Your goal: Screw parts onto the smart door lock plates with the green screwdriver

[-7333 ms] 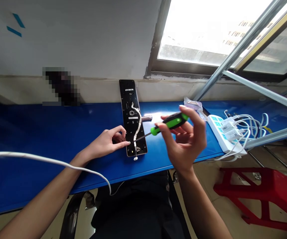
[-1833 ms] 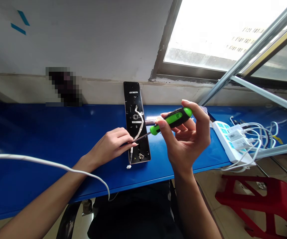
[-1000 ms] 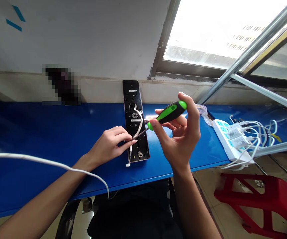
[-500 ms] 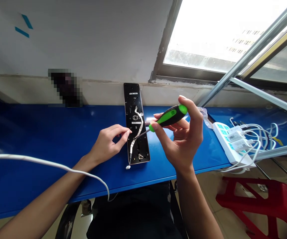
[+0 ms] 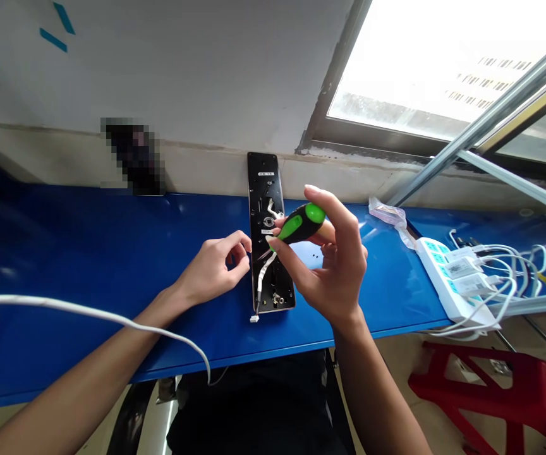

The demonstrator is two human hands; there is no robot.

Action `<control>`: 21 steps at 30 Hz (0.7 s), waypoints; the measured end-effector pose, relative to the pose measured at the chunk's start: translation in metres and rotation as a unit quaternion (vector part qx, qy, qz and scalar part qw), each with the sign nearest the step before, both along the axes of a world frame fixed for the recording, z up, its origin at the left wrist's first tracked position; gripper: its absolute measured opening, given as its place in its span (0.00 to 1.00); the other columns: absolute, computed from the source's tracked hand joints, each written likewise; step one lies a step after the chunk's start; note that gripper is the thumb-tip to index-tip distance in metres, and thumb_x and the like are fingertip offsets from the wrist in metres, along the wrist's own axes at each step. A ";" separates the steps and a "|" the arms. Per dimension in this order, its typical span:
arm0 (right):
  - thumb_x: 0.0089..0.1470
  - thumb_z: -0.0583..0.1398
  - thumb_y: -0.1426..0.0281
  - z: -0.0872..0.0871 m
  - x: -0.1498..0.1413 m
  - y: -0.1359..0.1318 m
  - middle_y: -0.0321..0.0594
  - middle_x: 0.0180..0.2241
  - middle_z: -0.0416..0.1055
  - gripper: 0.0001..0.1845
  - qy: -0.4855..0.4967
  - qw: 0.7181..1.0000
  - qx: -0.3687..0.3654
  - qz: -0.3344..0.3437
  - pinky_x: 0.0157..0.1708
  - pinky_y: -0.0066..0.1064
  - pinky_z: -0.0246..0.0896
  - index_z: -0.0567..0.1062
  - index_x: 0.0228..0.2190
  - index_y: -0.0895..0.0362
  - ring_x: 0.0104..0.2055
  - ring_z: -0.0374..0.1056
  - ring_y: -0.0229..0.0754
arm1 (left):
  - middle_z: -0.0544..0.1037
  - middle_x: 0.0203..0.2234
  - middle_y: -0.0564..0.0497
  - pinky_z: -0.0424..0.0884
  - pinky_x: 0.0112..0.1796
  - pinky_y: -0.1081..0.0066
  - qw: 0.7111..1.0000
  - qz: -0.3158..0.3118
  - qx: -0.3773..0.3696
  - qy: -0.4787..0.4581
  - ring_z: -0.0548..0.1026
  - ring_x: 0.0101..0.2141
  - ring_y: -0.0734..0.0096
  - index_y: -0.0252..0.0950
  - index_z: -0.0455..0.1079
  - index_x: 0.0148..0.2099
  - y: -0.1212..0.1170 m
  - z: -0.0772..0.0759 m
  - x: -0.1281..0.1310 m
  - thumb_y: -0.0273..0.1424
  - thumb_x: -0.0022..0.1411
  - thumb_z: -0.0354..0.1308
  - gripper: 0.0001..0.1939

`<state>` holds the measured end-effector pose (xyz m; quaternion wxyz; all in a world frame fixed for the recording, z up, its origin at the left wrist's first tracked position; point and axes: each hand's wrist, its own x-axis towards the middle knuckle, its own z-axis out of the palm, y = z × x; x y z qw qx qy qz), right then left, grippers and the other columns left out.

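Note:
A long black panel (image 5: 256,208) with several holes and small labels leans up against the wall from the blue table. Along its face runs a white-wrapped cable (image 5: 264,273), its white connector (image 5: 254,319) hanging past the lower edge. My right hand (image 5: 334,272) grips a green and black screwdriver (image 5: 303,222) between thumb and fingers, its shaft slanting down left to the panel; where the tip meets it is hard to see. At the panel's left edge, my left hand (image 5: 216,268) has its fingers curled closed; anything in them is hidden.
Small dark specks (image 5: 315,256) lie on the blue table (image 5: 169,221) right of the panel. A white power strip (image 5: 436,272) with plugs and cables stands at right, near a plastic bag (image 5: 389,215). A white cable (image 5: 88,309) crosses my left forearm. A red stool (image 5: 505,392) stands below.
My right hand and the screwdriver have moved left over the panel, showing the specks on the table. My left fingers have curled further and drawn back slightly to the panel's edge. The view has shifted.

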<state>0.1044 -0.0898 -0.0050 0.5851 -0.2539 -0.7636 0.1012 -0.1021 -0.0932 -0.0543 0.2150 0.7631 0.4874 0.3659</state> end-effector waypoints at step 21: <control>0.62 0.64 0.73 0.012 0.000 0.008 0.41 0.53 0.79 0.24 0.059 0.996 -0.030 0.054 0.49 0.46 0.80 0.74 0.58 0.48 0.54 0.78 0.48 | 0.84 0.38 0.53 0.81 0.40 0.64 0.985 -0.061 -0.140 -0.086 0.85 0.37 0.61 0.42 0.63 0.46 0.003 -0.004 -0.001 0.30 0.63 0.63 0.13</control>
